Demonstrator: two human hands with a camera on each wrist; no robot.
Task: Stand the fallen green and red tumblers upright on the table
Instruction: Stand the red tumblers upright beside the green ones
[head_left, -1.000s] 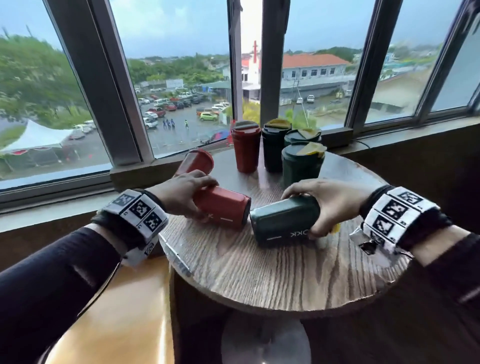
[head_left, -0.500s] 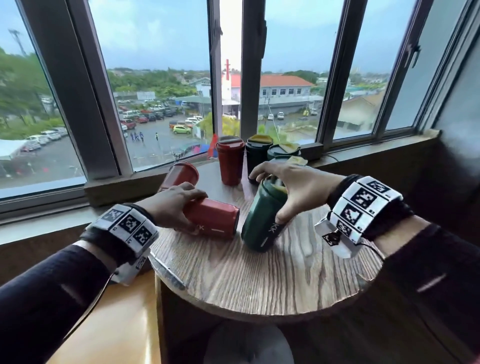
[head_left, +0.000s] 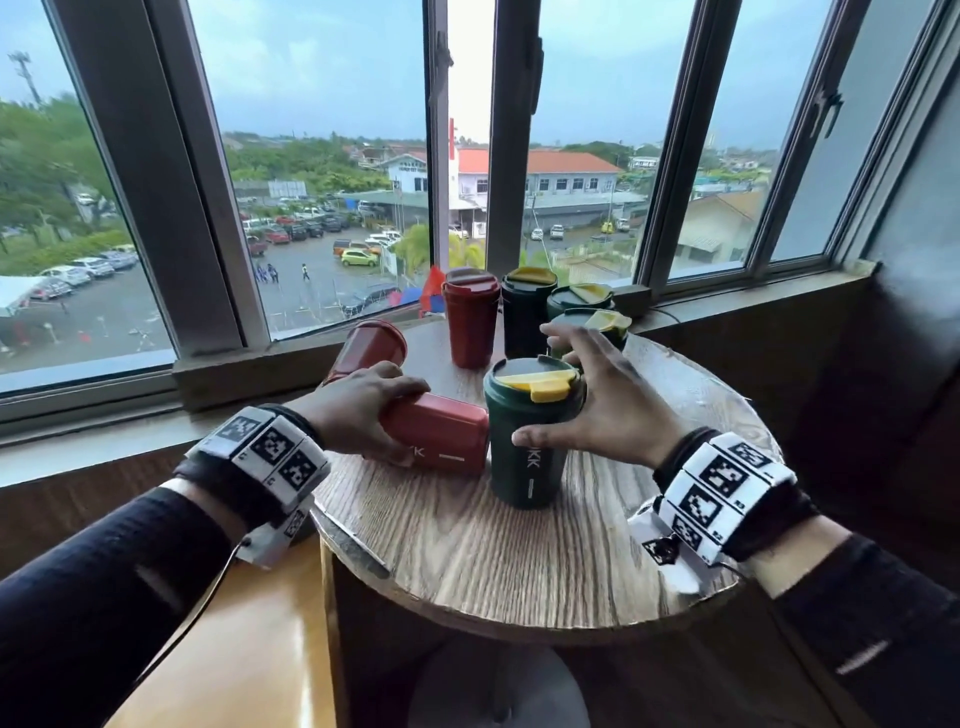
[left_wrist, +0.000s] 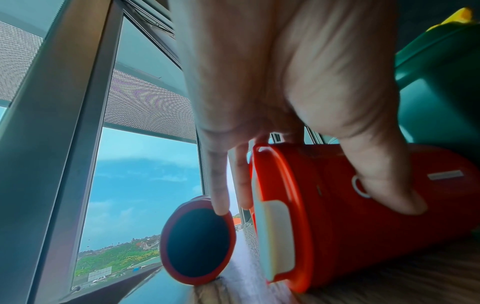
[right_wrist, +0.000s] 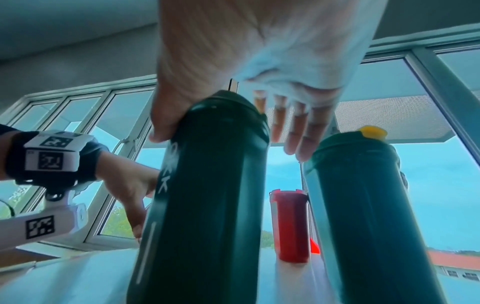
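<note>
The green tumbler (head_left: 527, 431) (right_wrist: 207, 185) with a yellow lid flap stands upright in the middle of the round wooden table (head_left: 493, 561). My right hand (head_left: 576, 395) (right_wrist: 233, 115) curves round its top. The thumb touches the front and the straight fingers (right_wrist: 298, 131) spread out behind it. A red tumbler (head_left: 441, 439) (left_wrist: 337, 216) lies on its side just left of the green one. My left hand (head_left: 395, 421) (left_wrist: 298, 164) grips it from above, thumb on its body. A second red tumbler (head_left: 371, 348) (left_wrist: 197, 244) lies fallen behind it, by the windowsill.
At the back of the table stand an upright red tumbler (head_left: 470, 322) (right_wrist: 291, 224) and three green ones (head_left: 524, 312) (head_left: 576, 301) (head_left: 597, 325), close behind my right hand. The windowsill (head_left: 234, 374) borders the table's far side. Bare wood lies toward the near edge.
My right hand has tipped the green tumbler from lying on its side to standing upright, and its fingers have straightened off it. My left hand has stayed on the fallen red tumbler.
</note>
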